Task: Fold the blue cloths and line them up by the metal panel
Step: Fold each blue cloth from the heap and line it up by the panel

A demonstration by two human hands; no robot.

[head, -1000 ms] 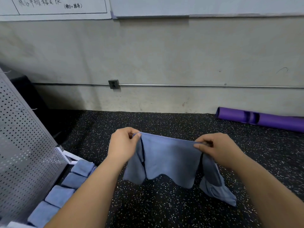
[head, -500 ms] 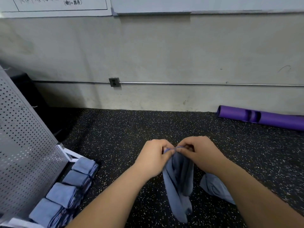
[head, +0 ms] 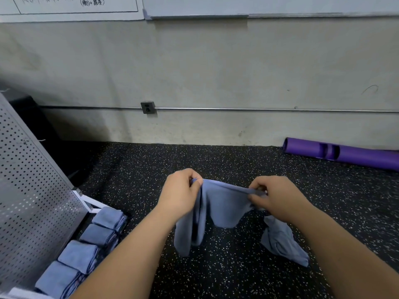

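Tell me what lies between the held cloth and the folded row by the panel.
Head view: only bare speckled floor between the held cloth and the folded row, under the left forearm.

Head-worn view (wide-angle) looks forward and down, close over floor [head: 216,160].

A scuffed grey concrete wall [head: 216,61] meets a black rubber floor [head: 237,160] flecked with white. A thin metal conduit [head: 259,109] runs along the wall through a grey socket box [head: 148,107]; a purple tube [head: 356,155] lies at the wall's foot on the right, and a handwritten white sheet [head: 71,7] hangs top left beside a pale board [head: 259,5]
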